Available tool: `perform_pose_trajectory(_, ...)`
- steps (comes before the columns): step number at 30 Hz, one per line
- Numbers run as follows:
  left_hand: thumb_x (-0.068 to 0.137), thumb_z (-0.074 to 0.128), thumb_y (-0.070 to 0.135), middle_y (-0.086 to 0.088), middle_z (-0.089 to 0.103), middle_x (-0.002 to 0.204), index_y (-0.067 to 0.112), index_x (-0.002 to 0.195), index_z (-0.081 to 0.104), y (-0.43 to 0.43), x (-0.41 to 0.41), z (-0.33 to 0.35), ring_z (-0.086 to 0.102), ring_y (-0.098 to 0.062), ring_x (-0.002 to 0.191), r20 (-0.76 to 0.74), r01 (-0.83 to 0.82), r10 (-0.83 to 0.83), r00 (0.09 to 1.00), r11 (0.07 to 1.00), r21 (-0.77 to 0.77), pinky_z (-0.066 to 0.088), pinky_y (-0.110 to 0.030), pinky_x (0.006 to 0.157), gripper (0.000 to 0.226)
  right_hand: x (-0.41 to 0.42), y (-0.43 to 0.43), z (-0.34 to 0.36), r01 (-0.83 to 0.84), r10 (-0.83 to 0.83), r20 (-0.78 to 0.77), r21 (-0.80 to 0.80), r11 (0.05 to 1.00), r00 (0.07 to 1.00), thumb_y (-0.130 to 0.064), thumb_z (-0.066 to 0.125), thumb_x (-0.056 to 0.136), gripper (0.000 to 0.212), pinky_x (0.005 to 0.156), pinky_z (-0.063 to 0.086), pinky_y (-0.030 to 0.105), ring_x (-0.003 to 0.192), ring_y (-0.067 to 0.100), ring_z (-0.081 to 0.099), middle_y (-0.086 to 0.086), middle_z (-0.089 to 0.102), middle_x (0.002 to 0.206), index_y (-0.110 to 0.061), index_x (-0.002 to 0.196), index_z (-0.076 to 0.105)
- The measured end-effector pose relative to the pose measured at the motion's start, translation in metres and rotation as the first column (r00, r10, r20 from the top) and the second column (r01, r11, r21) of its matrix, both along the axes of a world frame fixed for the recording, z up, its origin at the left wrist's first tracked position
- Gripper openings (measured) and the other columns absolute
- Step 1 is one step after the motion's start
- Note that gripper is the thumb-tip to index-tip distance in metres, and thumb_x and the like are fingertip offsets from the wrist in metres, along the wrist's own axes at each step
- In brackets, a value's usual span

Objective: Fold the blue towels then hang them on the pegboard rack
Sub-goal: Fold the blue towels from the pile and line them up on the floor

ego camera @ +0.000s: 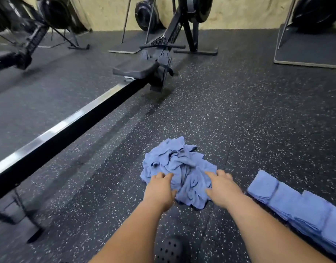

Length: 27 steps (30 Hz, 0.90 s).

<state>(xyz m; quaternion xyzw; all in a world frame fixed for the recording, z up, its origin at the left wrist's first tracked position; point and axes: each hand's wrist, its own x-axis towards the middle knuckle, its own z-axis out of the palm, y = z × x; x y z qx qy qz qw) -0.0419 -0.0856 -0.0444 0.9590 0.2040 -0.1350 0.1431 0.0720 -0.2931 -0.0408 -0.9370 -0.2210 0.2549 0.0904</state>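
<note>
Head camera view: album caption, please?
A person's left hand and right hand touch a crumpled blue cloth towel pile beside a row of folded blue towels.

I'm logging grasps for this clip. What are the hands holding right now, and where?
Nothing is clearly gripped. The left hand and right hand rest their fingers on the near side of the crumpled towel pile on the floor.
</note>
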Motion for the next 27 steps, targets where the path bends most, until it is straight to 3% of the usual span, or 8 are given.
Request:
perform_pose_trajectory(6,0.103,0.058,0.044,-0.006,0.040,0.154,0.029,0.164,0.028,0.041,0.020,-0.023,0.040,-0.031,0.140,-0.022,-0.025,0.025,0.999,0.999,-0.024,0.046,-0.046,0.109,0.069,0.023,0.055,-0.034,-0.136,0.136,0.007,-0.032,0.990,0.991,-0.042,0.055,0.104,0.073,0.121,0.035,0.047,0.154,0.033,0.021,0.005,0.019,0.170,-0.036,0.167,0.018)
perform_pose_trajectory(11,0.101,0.061,0.047,-0.004,0.038,0.156,0.032,0.164,0.026,0.072,0.042,-0.055,0.039,-0.029,0.141,-0.019,-0.058,0.057,0.998,0.997,-0.052,0.045,-0.044,0.111,0.073,0.060,0.099,-0.056,-0.187,0.186,0.024,0.016,0.982,0.982,-0.045,0.057,0.104,0.074,0.121,0.035,0.049,0.152,0.034,0.023,0.006,0.020,0.169,-0.040,0.166,0.017)
perform_pose_trajectory(17,0.100,0.064,0.045,-0.005,0.037,0.156,0.031,0.163,0.027,0.096,0.054,-0.079,0.037,-0.029,0.142,-0.024,-0.079,0.077,0.997,0.993,-0.089,0.040,-0.043,0.116,0.075,0.086,0.152,-0.090,-0.145,0.149,-0.028,0.107,0.984,0.988,-0.055,0.058,0.101,0.075,0.125,0.030,0.048,0.156,0.036,0.016,0.004,0.010,0.175,-0.040,0.166,0.023)
perform_pose_trajectory(21,0.100,0.063,0.043,-0.003,0.039,0.154,0.030,0.160,0.031,0.106,0.052,-0.083,0.039,-0.029,0.139,-0.017,-0.110,0.109,0.994,0.989,-0.099,0.043,-0.043,0.112,0.069,0.097,0.181,-0.111,-0.088,0.099,-0.071,0.142,0.986,0.993,-0.059,0.056,0.100,0.077,0.128,0.019,0.041,0.158,0.032,0.015,0.004,0.016,0.174,-0.029,0.166,0.028)
perform_pose_trajectory(24,0.101,0.061,0.045,-0.003,0.037,0.156,0.031,0.163,0.026,0.113,0.046,-0.083,0.037,-0.028,0.141,-0.036,-0.113,0.110,0.993,0.990,-0.088,0.042,-0.042,0.113,0.073,0.103,0.185,-0.116,-0.084,0.090,-0.032,0.141,0.986,0.995,-0.045,0.053,0.103,0.070,0.127,0.017,0.036,0.157,0.028,0.023,0.006,0.029,0.171,-0.015,0.163,0.034)
perform_pose_trajectory(27,0.102,0.060,0.044,-0.003,0.036,0.156,0.032,0.165,0.023,0.116,0.044,-0.080,0.037,-0.027,0.140,-0.038,-0.146,0.143,0.989,0.985,-0.094,0.042,-0.041,0.113,0.074,0.105,0.180,-0.102,-0.046,0.052,-0.018,0.239,0.970,0.998,-0.029,0.056,0.101,0.060,0.122,0.031,0.038,0.149,0.030,0.036,0.001,0.041,0.163,-0.016,0.158,0.044)
